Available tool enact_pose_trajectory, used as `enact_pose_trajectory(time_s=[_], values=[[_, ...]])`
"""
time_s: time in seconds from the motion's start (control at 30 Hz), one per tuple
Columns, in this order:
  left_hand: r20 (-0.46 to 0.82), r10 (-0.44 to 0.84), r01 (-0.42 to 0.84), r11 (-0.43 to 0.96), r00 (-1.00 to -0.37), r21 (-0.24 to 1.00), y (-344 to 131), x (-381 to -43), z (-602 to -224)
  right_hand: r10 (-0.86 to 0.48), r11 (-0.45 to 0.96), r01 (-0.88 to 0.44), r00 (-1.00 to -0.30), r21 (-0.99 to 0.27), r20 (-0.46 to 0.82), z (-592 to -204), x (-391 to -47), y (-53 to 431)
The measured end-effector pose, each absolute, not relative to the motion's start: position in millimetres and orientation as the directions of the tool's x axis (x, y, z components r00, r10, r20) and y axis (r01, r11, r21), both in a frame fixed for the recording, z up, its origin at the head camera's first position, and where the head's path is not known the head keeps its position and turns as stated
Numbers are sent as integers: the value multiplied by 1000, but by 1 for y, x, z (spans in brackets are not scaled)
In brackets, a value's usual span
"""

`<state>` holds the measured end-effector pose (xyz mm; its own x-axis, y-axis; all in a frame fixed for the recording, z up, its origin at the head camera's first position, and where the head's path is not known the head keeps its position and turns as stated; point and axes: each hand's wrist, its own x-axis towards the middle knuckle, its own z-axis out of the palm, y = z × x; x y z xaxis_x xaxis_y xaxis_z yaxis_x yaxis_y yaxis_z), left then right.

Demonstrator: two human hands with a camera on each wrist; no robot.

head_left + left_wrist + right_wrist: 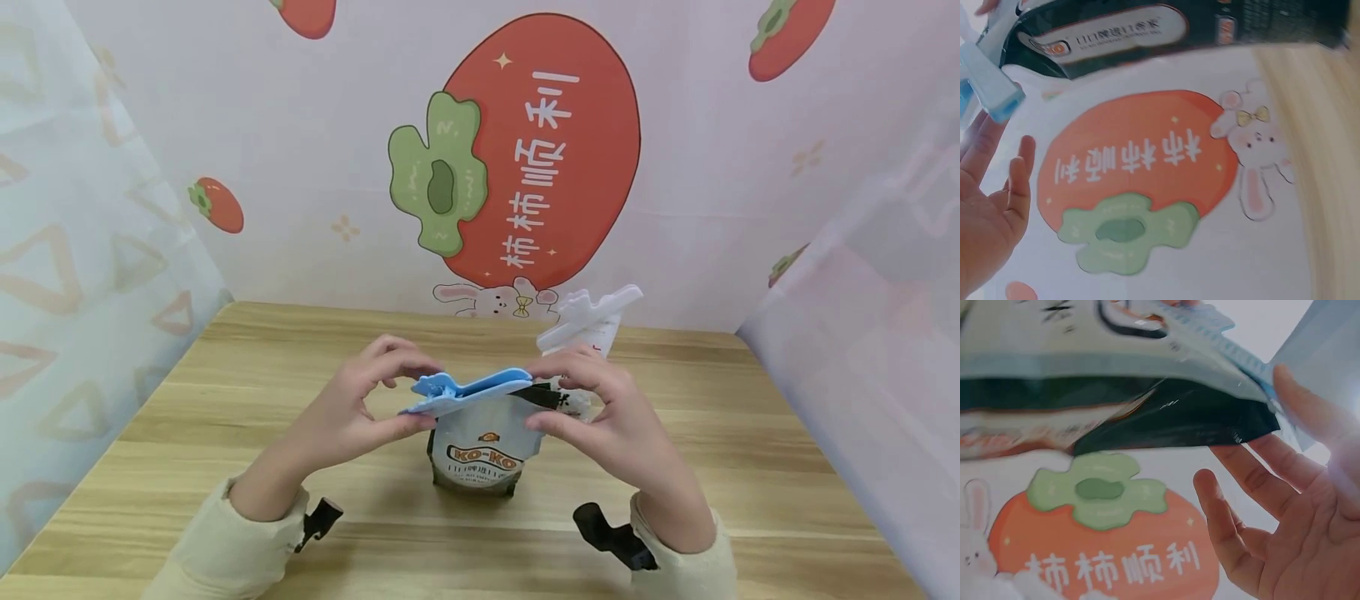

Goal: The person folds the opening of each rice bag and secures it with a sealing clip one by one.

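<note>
A KO-KO bag of rice (483,462) stands upright on the table in the head view, and its dark side panel shows in the right wrist view. Across its top lies a light blue bag clip (468,397), its two arms spread slightly apart at the left end. My left hand (367,402) pinches that end, thumb in front and fingers behind. At the other end my right hand (603,404) holds the bag's top right corner, with the thumb on the front and the index finger at the clip's tip. The left wrist view shows the clip's end (991,87) beside my fingers.
Behind my right hand stands another white bag (600,337) with a white clip (588,317) across its top. The wooden table (247,375) meets a printed cloth backdrop (315,250) at the back, with cloth on both sides too.
</note>
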<state>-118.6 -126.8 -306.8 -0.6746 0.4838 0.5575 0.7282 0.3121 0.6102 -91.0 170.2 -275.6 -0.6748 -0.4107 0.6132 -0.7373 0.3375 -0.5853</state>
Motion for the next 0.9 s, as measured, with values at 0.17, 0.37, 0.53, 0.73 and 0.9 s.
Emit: enact_pose_trajectory(time_s=[0.17, 0.37, 0.53, 0.73, 0.9], values=[[454, 535, 685, 389, -712, 617, -142, -121, -318, -444, 366, -681, -727, -635, 524, -286, -91, 183], [337, 572, 617, 411, -748, 671, -154, -122, -336, -433, 437, -552, -821, -710, 372, -306, -89, 193], [233, 573, 533, 436, -785, 725, -156, -122, -352, -416, 469, -442, -874, -765, 250, -325, -90, 195], [127, 596, 466, 458, -793, 757, -150, -121, -367, -424, 459, -313, -899, -831, 105, -347, -88, 191], [28, 603, 395, 486, -798, 779, -145, -114, -372, -440, 426, -233, -898, -874, 24, -361, -86, 187]])
